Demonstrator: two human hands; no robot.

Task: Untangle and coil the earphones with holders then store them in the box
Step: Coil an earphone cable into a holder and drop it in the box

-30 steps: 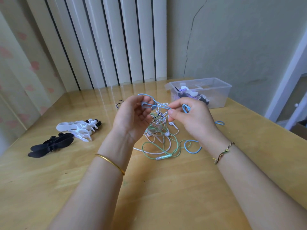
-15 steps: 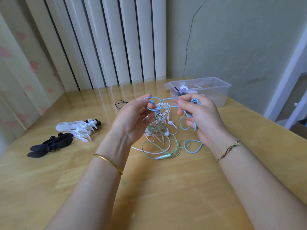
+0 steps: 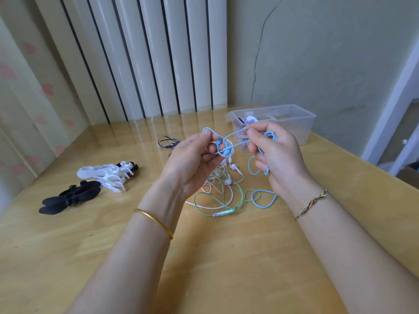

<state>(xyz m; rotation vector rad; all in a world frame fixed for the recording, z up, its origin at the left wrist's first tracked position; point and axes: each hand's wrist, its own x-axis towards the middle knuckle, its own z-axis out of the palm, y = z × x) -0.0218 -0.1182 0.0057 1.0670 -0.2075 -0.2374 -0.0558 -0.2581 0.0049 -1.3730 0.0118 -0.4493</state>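
Both your forearms reach forward over the wooden table (image 3: 68,257), hands raised above the tangle and facing each other. Your left hand (image 3: 192,164) is turned palm inward, its thumb and fingertips pinching the blue earphones (image 3: 227,151) just beside the two earbuds, where the cable loops and crosses. Your right hand (image 3: 278,159) pinches the same cable between thumb and forefinger, and further turns of it run round the curled fingers, with one loop hanging below the palm. A short length of cable stretches between the hands, and the rest trails down to the tabletop below your right wrist. Under your hands lie the white earphones (image 3: 235,167) and the green earphones (image 3: 222,213), knotted together. The clear plastic box (image 3: 303,125) stands just behind your right hand, near the far right corner, and the table's right edge runs close past it. The white holders (image 3: 102,175) and black holders (image 3: 70,198) lie well apart to your left, near the left edge. The widest stretch of bare wood lies nearest you, beneath your forearms.
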